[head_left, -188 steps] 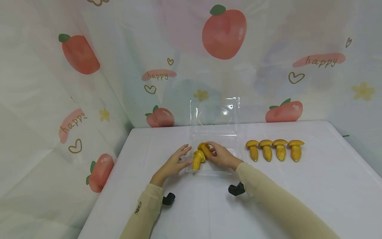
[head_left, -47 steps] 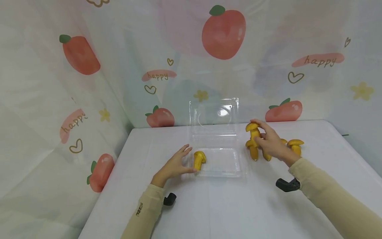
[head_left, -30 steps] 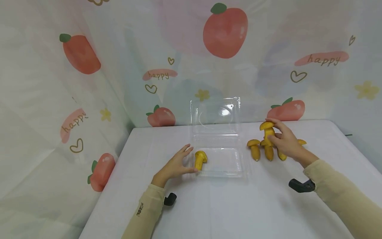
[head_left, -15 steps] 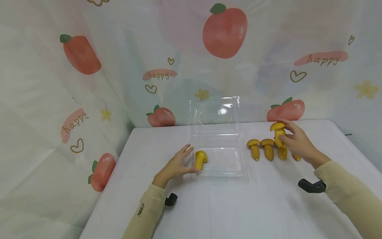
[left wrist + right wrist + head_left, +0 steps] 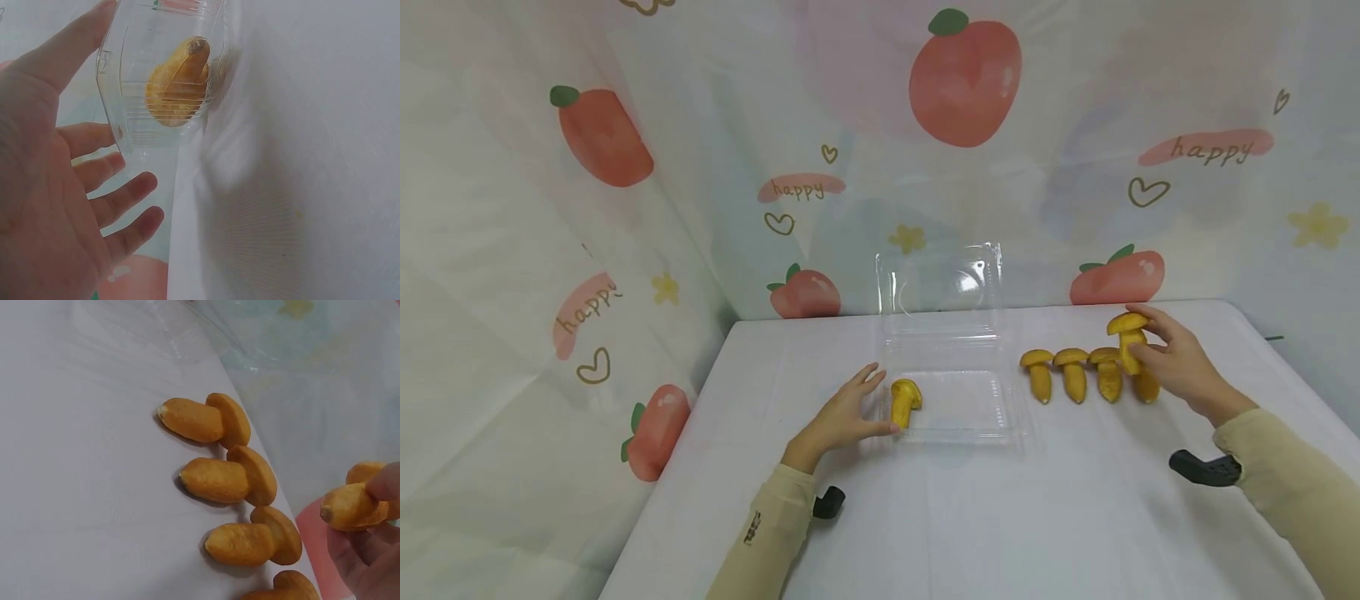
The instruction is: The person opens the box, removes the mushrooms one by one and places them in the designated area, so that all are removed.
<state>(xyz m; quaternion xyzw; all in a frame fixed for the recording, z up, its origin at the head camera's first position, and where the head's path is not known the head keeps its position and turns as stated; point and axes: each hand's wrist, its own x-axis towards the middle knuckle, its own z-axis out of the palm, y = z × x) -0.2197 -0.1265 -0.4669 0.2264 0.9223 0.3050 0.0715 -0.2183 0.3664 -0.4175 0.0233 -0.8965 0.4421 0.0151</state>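
My right hand point(image 5: 1183, 362) pinches a yellow-brown mushroom point(image 5: 1129, 333) by its stem, cap up, above the right end of a row of similar mushrooms point(image 5: 1074, 379). The right wrist view shows that held mushroom point(image 5: 350, 506) between thumb and fingers, apart from the row. A clear plastic clamshell box point(image 5: 958, 408) stands with its lid raised. One mushroom point(image 5: 904, 402) lies at the left inside it. At the box's left side is my left hand point(image 5: 842, 417), fingers spread and extended. In the left wrist view its thumb and some fingertips touch or nearly touch the wall.
A white cloth covers the table point(image 5: 910, 517). Behind it hangs a curtain point(image 5: 1045, 192) printed with peaches and "happy". The raised lid point(image 5: 940, 292) stands close to the curtain. Black wrist mounts point(image 5: 1206, 469) hang under both wrists.
Earlier the right hand was at the box with a mushroom. It then carried that mushroom out to the row and has moved rightward above it. The left hand stays by the box.
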